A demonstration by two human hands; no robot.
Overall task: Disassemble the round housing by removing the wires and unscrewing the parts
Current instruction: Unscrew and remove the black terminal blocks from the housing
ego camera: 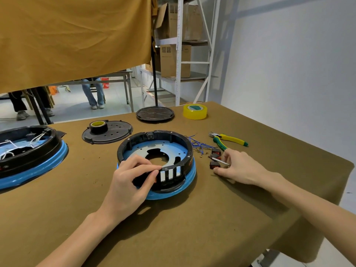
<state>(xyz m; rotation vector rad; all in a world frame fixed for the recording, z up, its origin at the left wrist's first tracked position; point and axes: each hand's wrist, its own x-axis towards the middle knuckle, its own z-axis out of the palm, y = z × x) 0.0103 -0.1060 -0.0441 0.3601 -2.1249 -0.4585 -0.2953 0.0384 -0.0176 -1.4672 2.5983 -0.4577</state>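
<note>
Nearest, the left hand (133, 180) pinches the switch panel on the round housing (156, 162) at mid-table; a slip could let that rim twist or lift. Beside it, the right hand (238, 168) pinches a thin screwdriver (219, 160) among loose switches (214, 158) and blue wires (200, 144), easily scattered.

Bare table (173, 228) near side of round housing (156, 162); far side blocked by perforated plate (107, 132); right side by blue wires (200, 144), pliers (229, 140).

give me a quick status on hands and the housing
Left hand grips round housing rim. Right hand pinches screwdriver. Blue wires out, beside housing. Nothing blocking.
</note>
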